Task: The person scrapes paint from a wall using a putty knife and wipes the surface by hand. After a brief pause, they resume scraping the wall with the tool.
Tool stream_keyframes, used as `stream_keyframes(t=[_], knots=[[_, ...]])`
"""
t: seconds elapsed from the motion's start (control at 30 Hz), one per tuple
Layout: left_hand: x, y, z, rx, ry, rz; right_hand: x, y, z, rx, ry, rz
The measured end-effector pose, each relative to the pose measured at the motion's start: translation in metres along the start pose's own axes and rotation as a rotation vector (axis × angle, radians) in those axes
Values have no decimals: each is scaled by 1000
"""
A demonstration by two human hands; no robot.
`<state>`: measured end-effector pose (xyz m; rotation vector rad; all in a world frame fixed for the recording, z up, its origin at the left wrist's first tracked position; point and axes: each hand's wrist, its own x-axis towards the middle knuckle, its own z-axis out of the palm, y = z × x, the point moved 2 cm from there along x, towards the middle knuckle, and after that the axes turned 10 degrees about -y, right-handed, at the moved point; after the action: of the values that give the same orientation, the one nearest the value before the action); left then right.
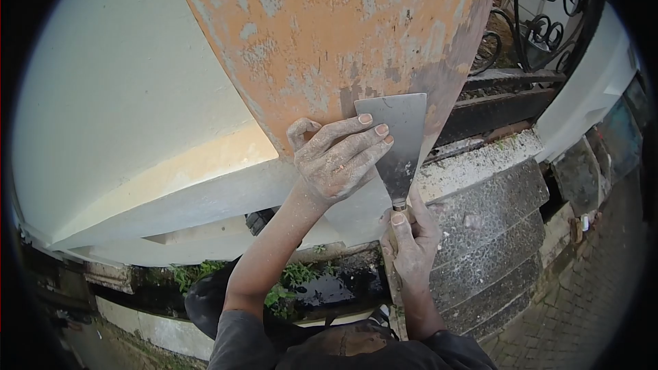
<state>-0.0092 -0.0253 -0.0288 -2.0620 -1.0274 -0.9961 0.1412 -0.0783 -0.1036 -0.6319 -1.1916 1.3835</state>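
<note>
A wide metal scraper (404, 137) points up the pillar (295, 41), its straight edge at the lower part of the surface. Orange paint there is worn into grey patches. My right hand (415, 238) is wrapped round the scraper's handle, thumb near the metal collar. Several fingertips of my left hand (339, 157) lie on the left side of the blade, the fingers stretched out and the thumb or another finger curled at the left. Pale dust covers both hands.
A pale wall (123, 96) stands at the left. A black iron gate (507, 96) is at the right, with speckled stone steps (480, 226) below it. Under the wall runs a dark ditch (349, 288) with green plants (281, 294). Brick paving (582, 288) lies at the lower right.
</note>
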Motion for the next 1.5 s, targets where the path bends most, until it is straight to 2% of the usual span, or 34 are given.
stream_keyframes(t=[0.1, 0.2, 0.33, 0.43, 0.63, 0.73, 0.93, 1.03, 1.17, 1.27, 1.37, 1.5], knots=[[-16, 5, 11, -20, -38, -2, -11, 24, -12, 103, -35, 31], [-7, 4, 9, -5, -38, 22, -2, 10, -19, 16, -21, 87], [-5, 8, 10, -5, -18, 9, -6, 23, -14, 79, -28, -12], [-3, 4, 9, 12, -22, 30, 2, 15, -10, 43, 8, 1], [-8, 8, 14, 6, 3, 7, -3, 21, -19, 95, -65, 35], [5, 4, 10, 12, 14, 20, 9, 3, -12, 45, 0, 8], [-8, 9, 15, -4, -13, -2, 1, 19, -21, 60, -58, -8], [14, 5, 8, 0, -2, 2, 10, -5, -14, 10, 2, 13], [-14, 14, 22, -20, 4, -38, 3, 12, -24, 23, -37, -12], [9, 6, 12, 53, 15, 31, 6, 8, -25, 33, -36, -24], [7, 12, 15, 22, 24, -29, 12, -2, -18, 49, -36, -59], [-3, 11, 22, 10, 48, -21, 2, 15, -32, 0, -61, 15]])
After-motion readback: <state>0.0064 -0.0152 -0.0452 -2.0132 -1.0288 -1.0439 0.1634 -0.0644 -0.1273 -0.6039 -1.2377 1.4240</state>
